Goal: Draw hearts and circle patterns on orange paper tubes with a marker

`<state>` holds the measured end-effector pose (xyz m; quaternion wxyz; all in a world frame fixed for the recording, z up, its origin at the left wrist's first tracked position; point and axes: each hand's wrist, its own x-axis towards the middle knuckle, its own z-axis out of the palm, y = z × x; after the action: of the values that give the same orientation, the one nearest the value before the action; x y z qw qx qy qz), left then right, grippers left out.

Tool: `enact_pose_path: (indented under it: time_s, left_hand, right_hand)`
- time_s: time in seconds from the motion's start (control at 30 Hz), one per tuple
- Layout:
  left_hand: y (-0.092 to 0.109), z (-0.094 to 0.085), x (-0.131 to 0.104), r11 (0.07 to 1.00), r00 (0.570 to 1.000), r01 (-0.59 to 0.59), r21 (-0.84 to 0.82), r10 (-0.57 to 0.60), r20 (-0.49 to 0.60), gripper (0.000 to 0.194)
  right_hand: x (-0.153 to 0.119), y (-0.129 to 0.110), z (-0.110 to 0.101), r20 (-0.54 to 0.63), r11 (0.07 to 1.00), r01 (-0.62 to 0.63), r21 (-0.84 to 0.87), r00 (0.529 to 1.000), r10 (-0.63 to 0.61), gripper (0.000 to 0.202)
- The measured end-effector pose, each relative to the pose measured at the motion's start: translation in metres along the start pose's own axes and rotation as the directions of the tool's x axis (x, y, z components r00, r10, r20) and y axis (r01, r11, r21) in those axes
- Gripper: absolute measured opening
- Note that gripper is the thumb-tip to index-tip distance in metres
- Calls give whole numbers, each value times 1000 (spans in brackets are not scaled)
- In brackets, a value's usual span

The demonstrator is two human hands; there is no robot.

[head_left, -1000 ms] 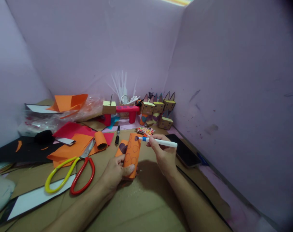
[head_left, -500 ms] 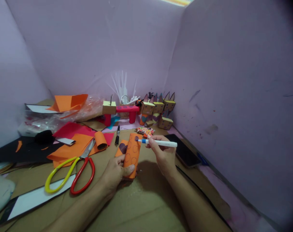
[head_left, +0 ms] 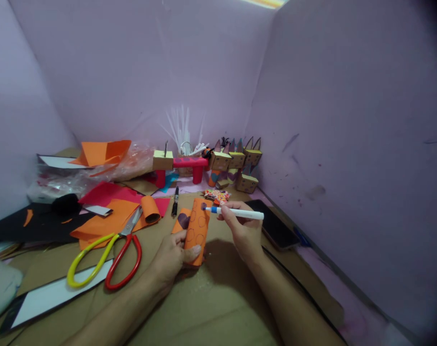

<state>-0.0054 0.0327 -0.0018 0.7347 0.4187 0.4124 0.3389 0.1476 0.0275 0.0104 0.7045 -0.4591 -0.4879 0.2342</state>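
My left hand [head_left: 173, 254] is closed around an orange paper tube [head_left: 198, 228], its thumb pressed on the lower end. Several dark circle outlines mark the tube, and the one near its top is coloured in purple. Between the thumb and fingers of my right hand [head_left: 242, 230] is a white marker [head_left: 243, 213] with a blue collar, its tip at that filled circle. Just left of the tube, partly behind it, shows an orange piece with a purple heart [head_left: 183, 220]. Whether my left hand also holds this piece I cannot tell.
Scissors [head_left: 127, 240] with yellow and red handles lie at left on orange paper, by a short orange roll [head_left: 150, 209]. A black pen [head_left: 175, 202] lies ahead. A dark phone [head_left: 274, 225] is at right. Cardboard animal heads [head_left: 247, 182] stand behind.
Almost nothing differs. The marker tip stays at the top circle, and both hands keep their grip and place.
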Motion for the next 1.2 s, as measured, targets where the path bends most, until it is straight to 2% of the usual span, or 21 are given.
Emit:
enact_pose_path:
  time_s: [0.2, 0.4, 0.57, 1.2]
  left_hand:
    - [3, 2, -4, 1000, 999, 26, -8, -26, -45, 39]
    - [1, 0, 0, 999, 999, 19, -27, -20, -39, 39]
    - [2, 1, -1, 1000, 999, 17, -5, -17, -51, 37]
    - [1, 1, -1, 1000, 1000, 23, 0, -23, -16, 36]
  right_hand:
    - [0, 0, 0, -29, 1000, 11, 15, 1000, -10, 9]
    - [1, 1, 0, -15, 1000, 12, -15, 1000, -12, 10]
    - [1, 1, 0, -49, 1000, 4, 14, 999, -4, 10]
    - [0, -1, -1, -5, 1000, 3, -15, 1000, -3, 11]
